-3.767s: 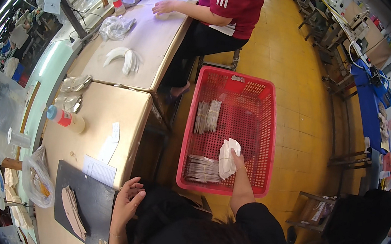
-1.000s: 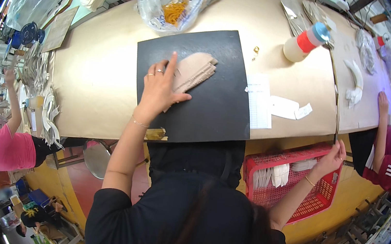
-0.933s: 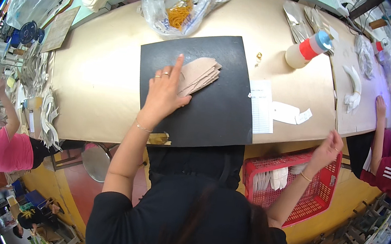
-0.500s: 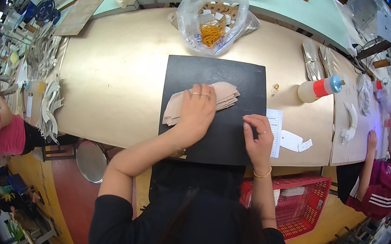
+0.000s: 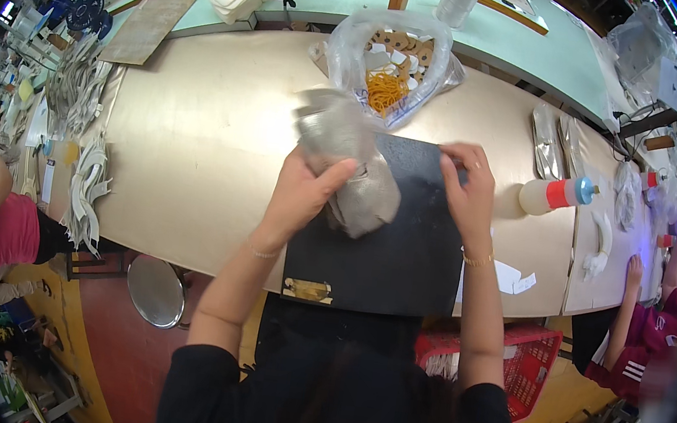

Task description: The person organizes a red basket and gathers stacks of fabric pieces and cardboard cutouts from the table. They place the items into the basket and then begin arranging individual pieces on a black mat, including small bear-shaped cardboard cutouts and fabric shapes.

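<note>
My left hand (image 5: 308, 187) grips a stack of flat cut pieces (image 5: 344, 166), thumb on top, above the left part of a black mat (image 5: 418, 213). Their upturned faces look silvery grey, and the far end of the stack is smeared by motion. Beside the mat's far right corner is my right hand (image 5: 469, 181), apart from the stack. Its fingers are bent, with the thumb tip close to the index fingertip; whether anything is pinched there I cannot make out.
Beyond the mat stands a clear plastic bag (image 5: 349, 52) with orange rubber bands (image 5: 387, 92) and brown and white tags. To the right are a bottle (image 5: 556, 196) with a blue cap and white paper pieces (image 5: 508, 277). A red crate (image 5: 535, 363) sits below the table.
The stack lay on the mat, beige side up, under my left hand; now it is lifted, turned and held with a silvery side showing. My right hand has moved farther from me.
</note>
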